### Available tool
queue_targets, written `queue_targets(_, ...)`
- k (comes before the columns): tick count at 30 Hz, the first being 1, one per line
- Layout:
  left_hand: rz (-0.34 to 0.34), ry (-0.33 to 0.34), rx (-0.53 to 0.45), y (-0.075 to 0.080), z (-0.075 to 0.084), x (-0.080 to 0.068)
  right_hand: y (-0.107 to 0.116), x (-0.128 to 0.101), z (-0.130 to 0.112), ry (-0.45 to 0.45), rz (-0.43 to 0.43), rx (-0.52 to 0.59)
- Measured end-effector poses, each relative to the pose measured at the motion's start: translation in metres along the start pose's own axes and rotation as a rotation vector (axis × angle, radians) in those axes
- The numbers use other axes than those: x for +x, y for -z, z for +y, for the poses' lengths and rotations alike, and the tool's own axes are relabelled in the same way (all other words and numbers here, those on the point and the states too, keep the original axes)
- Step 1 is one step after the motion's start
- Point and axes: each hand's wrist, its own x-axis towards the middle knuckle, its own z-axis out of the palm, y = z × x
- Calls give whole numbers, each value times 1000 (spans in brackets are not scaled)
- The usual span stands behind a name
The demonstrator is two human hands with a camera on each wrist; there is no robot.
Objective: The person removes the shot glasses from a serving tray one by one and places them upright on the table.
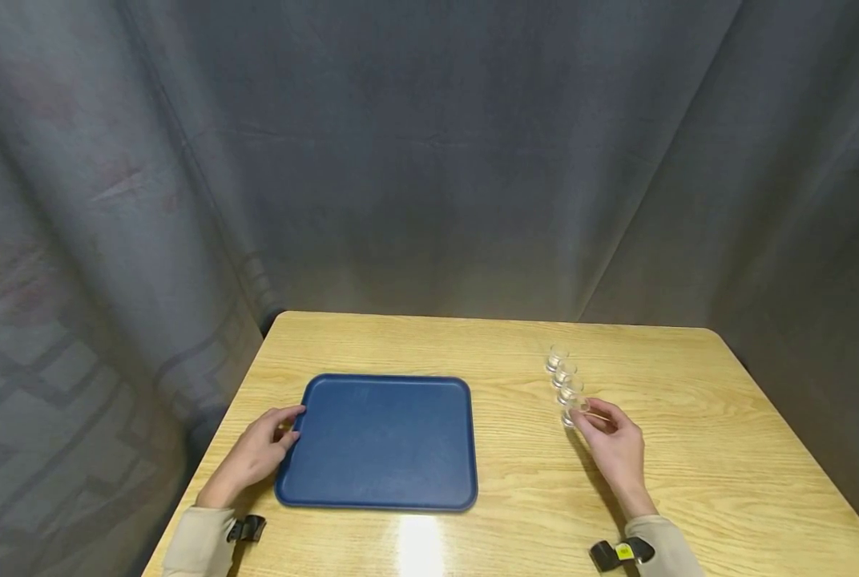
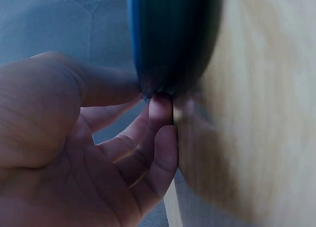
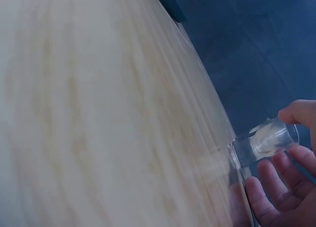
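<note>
The four small clear glass cups (image 1: 565, 383) were too small in the head view to tell whether they touched. In the right wrist view the right hand (image 3: 284, 182) was cut off by the edge — the pale wooden surface (image 3: 98, 118) was blurred. The blue plastic tray (image 2: 170, 39) hid the left hand's fingertips (image 2: 160, 106).

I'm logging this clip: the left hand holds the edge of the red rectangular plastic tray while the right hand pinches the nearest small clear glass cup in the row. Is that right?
Not quite. The rectangular plastic tray is blue, not red, as the head view shows. The rest stands: the left hand holds its left edge, and the right hand pinches the nearest small clear glass cup in the row.
</note>
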Motion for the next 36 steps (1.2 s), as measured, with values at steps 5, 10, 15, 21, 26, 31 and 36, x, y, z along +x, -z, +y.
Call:
queue_targets(5, 5, -1, 0, 0, 0, 0, 0, 3, 1, -10, 13, -1)
queue_targets(10, 4, -8, -7, -1, 0, 1, 0, 3, 2, -21, 13, -2)
queue_targets(15, 4, -13, -3, -1, 0, 2, 1, 3, 2, -24, 6, 1)
queue_targets(21, -1, -17, -8, 0, 2, 4, 4, 0, 3, -31, -6, 3)
queue_targets(26, -9, -8, -7, 1, 2, 4, 11, 1, -2, -35, -2, 32)
queue_targets(31, -15, -24, 41, 10, 4, -5, 32, 2, -13, 3, 27, 38)
queue_targets(36, 14, -97, 86, 23, 21, -23, 68, 3, -33, 156, 69, -107)
